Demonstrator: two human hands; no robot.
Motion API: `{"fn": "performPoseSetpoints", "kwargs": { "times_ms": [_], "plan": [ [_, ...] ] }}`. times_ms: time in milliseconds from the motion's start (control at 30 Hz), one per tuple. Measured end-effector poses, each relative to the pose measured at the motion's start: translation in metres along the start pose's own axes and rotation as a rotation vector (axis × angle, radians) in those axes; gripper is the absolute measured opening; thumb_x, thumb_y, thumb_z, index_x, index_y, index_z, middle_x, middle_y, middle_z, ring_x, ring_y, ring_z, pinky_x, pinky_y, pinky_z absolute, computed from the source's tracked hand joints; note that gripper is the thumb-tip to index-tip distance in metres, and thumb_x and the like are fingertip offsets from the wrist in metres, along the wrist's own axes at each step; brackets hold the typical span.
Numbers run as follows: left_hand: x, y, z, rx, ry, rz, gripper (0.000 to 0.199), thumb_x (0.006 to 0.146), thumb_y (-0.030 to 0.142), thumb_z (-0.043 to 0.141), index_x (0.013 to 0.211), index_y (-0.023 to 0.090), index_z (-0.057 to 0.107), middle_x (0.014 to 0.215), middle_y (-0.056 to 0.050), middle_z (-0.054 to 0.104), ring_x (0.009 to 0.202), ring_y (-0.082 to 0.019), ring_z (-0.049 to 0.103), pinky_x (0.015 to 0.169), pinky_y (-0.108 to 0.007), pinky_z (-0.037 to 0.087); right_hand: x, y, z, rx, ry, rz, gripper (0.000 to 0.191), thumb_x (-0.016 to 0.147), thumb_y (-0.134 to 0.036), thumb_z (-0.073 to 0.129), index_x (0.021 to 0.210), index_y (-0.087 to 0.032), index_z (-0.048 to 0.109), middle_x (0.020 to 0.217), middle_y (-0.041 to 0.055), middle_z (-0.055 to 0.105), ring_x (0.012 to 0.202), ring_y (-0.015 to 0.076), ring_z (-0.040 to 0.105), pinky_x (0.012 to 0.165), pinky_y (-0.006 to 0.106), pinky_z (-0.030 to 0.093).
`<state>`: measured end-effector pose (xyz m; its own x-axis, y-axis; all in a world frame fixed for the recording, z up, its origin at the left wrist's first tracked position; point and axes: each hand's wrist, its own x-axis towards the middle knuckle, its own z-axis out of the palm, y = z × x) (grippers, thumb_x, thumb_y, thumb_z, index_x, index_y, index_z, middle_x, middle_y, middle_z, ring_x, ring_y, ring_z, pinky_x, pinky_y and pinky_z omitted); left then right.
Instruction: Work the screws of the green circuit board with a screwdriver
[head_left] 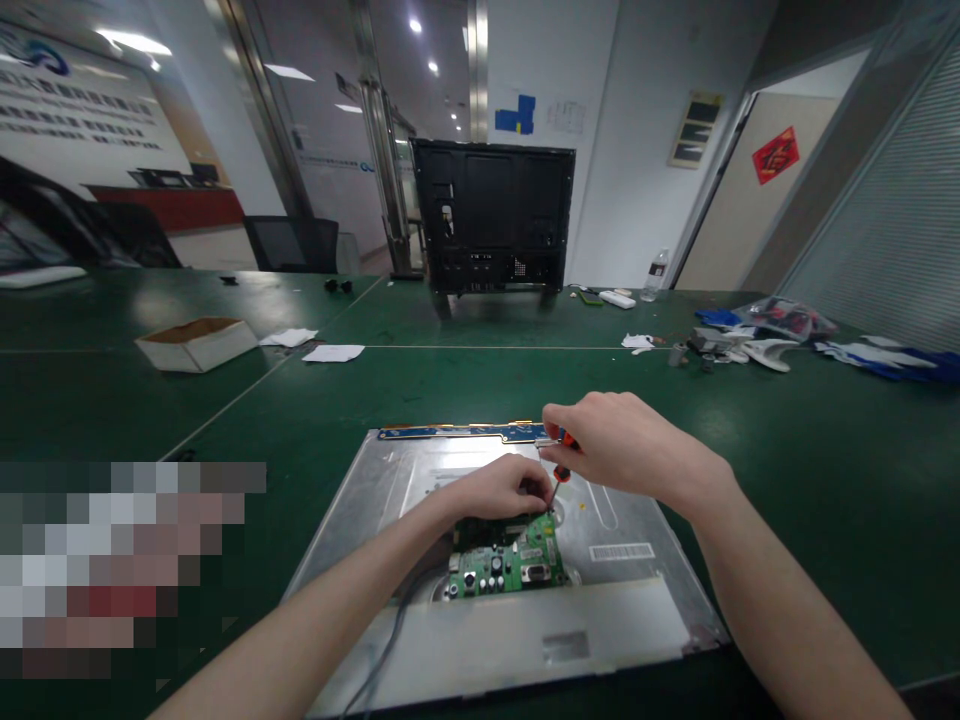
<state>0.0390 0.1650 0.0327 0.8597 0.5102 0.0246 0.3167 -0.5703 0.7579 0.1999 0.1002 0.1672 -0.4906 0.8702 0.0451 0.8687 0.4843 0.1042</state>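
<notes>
My right hand point(596, 440) is closed round the handle of a screwdriver point(564, 470) with red and black parts. The shaft points down to the upper right corner of a green circuit board point(506, 560). My left hand point(510, 490) has its fingers curled together beside the screwdriver's tip, over the top of the board; what they pinch, if anything, is hidden. The board sits on the metal back of a flat display panel point(630, 515), which lies on the green table. Along the panel's far edge runs a narrow blue circuit strip point(450, 433). A grey cable point(390, 645) trails from the board's left side.
A black monitor back cover point(495, 215) stands upright at the far side. On the left are an open box point(196, 345) and papers point(334, 353). To the right, a water bottle point(655, 275), small parts point(712, 345), a plastic bag point(787, 318) and blue-white gloves point(892, 358) lie about.
</notes>
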Motion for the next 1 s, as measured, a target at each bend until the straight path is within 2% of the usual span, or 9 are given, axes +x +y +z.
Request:
{"fn": "performPoseSetpoints", "kwargs": {
  "times_ms": [133,267,433,567,667,833,1000],
  "plan": [
    [0.0004,-0.0002,0.0002,-0.001,-0.005,0.003,0.011,0.074,0.009,0.060,0.079,0.014,0.068,0.074,0.000,0.066,0.070,-0.014,0.058,0.067,-0.022,0.042,-0.0025,0.0026,0.0015,0.044,0.004,-0.076,0.015,0.084,-0.026,0.051,0.098,-0.022,0.054,0.082,0.0023,0.068,0.069,0.0191,0.062,0.050,0.027,0.027],
    [0.0006,-0.0020,0.0008,-0.018,0.010,0.016,0.011,0.073,0.009,0.060,0.079,0.013,0.067,0.074,0.000,0.065,0.070,-0.014,0.058,0.066,-0.022,0.042,-0.0040,0.0026,-0.0005,0.082,-0.009,-0.105,0.017,0.081,-0.022,0.053,0.098,-0.022,0.052,0.085,0.0015,0.068,0.069,0.0178,0.062,0.051,0.027,0.030],
    [0.0003,-0.0040,0.0011,-0.052,-0.010,0.020,0.013,0.074,0.009,0.058,0.081,0.015,0.067,0.075,0.000,0.065,0.070,-0.014,0.058,0.065,-0.021,0.043,-0.0006,-0.0008,-0.0010,0.005,0.000,-0.020,0.022,0.084,-0.040,0.057,0.096,-0.022,0.058,0.080,0.0036,0.069,0.069,0.0205,0.064,0.051,0.027,0.031],
    [0.0004,-0.0037,0.0010,-0.026,-0.010,0.008,0.011,0.074,0.010,0.060,0.080,0.015,0.067,0.074,0.000,0.064,0.069,-0.013,0.058,0.063,-0.020,0.042,0.0038,-0.0014,0.0003,-0.084,0.021,0.045,0.038,0.091,-0.050,0.043,0.082,-0.020,0.063,0.071,0.0062,0.067,0.066,0.0215,0.064,0.051,0.027,0.033],
    [0.0007,-0.0028,0.0011,-0.017,0.001,0.000,0.011,0.073,0.010,0.060,0.079,0.015,0.068,0.074,0.000,0.065,0.070,-0.013,0.058,0.064,-0.020,0.042,0.0046,-0.0008,0.0004,-0.088,-0.006,0.038,0.035,0.093,-0.043,0.041,0.081,-0.020,0.064,0.069,0.0061,0.066,0.066,0.0208,0.064,0.052,0.027,0.033],
    [0.0010,-0.0008,0.0004,-0.008,-0.010,-0.005,0.010,0.073,0.009,0.061,0.078,0.015,0.068,0.070,0.002,0.064,0.066,-0.013,0.057,0.062,-0.020,0.042,0.0010,0.0018,0.0001,-0.014,0.009,-0.040,0.018,0.087,-0.031,0.049,0.099,-0.021,0.057,0.078,0.0034,0.068,0.065,0.0183,0.061,0.050,0.027,0.028],
    [0.0007,-0.0014,0.0004,-0.020,-0.004,0.007,0.010,0.074,0.009,0.060,0.079,0.014,0.067,0.073,0.001,0.064,0.069,-0.013,0.058,0.064,-0.020,0.042,-0.0030,0.0042,0.0003,0.084,0.015,-0.116,0.022,0.080,-0.024,0.054,0.101,-0.022,0.052,0.086,0.0013,0.068,0.070,0.0174,0.061,0.051,0.027,0.029]
  ]
}}
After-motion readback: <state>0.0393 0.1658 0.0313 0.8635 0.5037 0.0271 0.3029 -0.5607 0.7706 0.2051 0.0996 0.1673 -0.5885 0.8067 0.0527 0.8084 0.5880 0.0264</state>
